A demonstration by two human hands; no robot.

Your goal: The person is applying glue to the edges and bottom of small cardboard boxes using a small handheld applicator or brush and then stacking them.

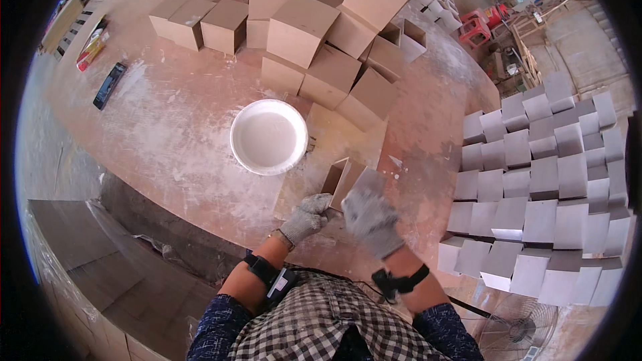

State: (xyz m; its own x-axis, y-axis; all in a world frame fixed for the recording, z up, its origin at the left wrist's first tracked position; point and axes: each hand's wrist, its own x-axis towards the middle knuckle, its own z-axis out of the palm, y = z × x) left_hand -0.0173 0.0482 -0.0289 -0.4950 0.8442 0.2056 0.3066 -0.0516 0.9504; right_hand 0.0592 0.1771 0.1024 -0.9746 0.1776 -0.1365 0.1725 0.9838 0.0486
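Observation:
Both my hands wear grey knitted work gloves. A small open cardboard box (346, 175) stands tilted in front of me, brown inside, with a pale grey outer face on its right. My left hand (306, 219) is closed on the box's near left corner. Against the pale right side lies my right hand (371, 222), smeared by motion, so its finger pose is unclear. Beyond the box, a round white basin (235, 135) holds a whitish liquid. Box and basin rest on a reddish, white-stained table (194, 160).
Brown cardboard boxes (301, 23) are stacked at the table's far side. Rows of pale grey boxes (535, 180) stand to the right. A phone (110, 85) lies at the far left. Plastic-wrapped cartons (120, 274) fill the near left; a fan (518, 331) stands near right.

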